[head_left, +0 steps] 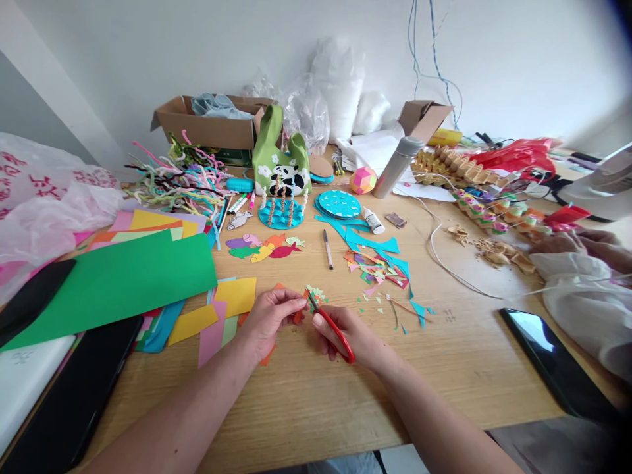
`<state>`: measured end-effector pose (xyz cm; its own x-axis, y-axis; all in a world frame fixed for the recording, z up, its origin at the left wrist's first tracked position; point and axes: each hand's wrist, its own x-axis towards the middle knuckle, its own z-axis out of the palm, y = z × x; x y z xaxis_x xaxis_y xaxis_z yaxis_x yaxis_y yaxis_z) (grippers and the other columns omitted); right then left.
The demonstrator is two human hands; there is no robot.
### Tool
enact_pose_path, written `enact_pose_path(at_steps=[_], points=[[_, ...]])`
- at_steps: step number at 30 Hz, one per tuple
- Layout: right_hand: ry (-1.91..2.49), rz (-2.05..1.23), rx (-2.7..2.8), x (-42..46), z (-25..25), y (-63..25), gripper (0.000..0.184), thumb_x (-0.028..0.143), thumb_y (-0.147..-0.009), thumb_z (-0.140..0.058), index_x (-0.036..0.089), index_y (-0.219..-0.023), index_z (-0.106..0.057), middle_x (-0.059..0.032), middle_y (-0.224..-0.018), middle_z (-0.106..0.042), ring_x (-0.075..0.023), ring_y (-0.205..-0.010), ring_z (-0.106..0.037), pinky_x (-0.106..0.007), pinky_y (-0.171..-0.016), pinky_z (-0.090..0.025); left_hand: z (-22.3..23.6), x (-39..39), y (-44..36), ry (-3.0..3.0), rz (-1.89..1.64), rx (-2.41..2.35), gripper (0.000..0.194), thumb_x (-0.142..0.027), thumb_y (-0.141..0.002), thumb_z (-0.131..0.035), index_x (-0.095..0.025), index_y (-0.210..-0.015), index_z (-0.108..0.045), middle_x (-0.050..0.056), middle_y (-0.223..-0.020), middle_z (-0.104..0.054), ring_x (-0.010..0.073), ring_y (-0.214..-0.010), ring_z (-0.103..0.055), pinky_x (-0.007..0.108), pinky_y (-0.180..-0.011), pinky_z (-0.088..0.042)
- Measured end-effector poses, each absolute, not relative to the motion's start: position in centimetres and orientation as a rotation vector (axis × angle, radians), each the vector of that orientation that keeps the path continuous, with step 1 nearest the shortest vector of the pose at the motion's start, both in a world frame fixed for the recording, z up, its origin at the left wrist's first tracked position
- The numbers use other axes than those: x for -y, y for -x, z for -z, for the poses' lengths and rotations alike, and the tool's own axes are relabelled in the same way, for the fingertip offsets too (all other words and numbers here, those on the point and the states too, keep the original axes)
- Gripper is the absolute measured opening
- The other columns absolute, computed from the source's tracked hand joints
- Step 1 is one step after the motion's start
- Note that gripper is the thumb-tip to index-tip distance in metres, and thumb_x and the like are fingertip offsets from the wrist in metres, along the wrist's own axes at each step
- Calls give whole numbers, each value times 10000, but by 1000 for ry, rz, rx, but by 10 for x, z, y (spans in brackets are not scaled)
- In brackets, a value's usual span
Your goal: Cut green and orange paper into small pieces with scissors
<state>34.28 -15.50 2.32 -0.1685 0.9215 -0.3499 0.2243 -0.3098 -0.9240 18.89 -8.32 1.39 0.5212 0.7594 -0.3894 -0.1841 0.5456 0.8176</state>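
My left hand (270,317) pinches a small piece of orange paper (298,316) between thumb and fingers. Red-handled scissors (342,339) are gripped in my right hand (353,329), their blades pointing up and left at the paper's edge. Whether the blades touch the paper is hard to make out. Small pale green paper bits (320,295) lie just beyond the blade tips. Farther back is a cluster of colourful paper fish (264,248). Some orange paper also shows under and beside my left hand.
Coloured sheets, topped by a green one (123,280), spread at left. Colourful scraps (378,266), a pen (328,250) and a glue bottle (373,221) lie ahead. A phone (548,359) is at right, a white cable (434,243) crosses there, and another person's hands (587,245) show at the right edge.
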Motion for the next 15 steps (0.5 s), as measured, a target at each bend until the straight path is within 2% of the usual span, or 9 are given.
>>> enact_pose_path(at_steps=[5,15], points=[[1486,-1540,1354,155,-24,-341,585,750,-761,-477,174,-659,-460,28,-469,-500,-76,-371,-465,-166,-325,-309,-15,84,-189,-810,-655,-852,184,-270,-583,-799,-136,-663,-701,24,-629,-652,104,-565,-547,245,-580,-403],[1440,-1567,1320,155,-17,-340,580,745,-774,-468,170,-703,-472,34,-490,-515,-69,-354,-454,-177,-344,-341,-12,86,-190,-800,-661,-856,190,-277,-567,-797,-140,-657,-701,36,-656,-667,113,-583,-539,262,-595,-412]])
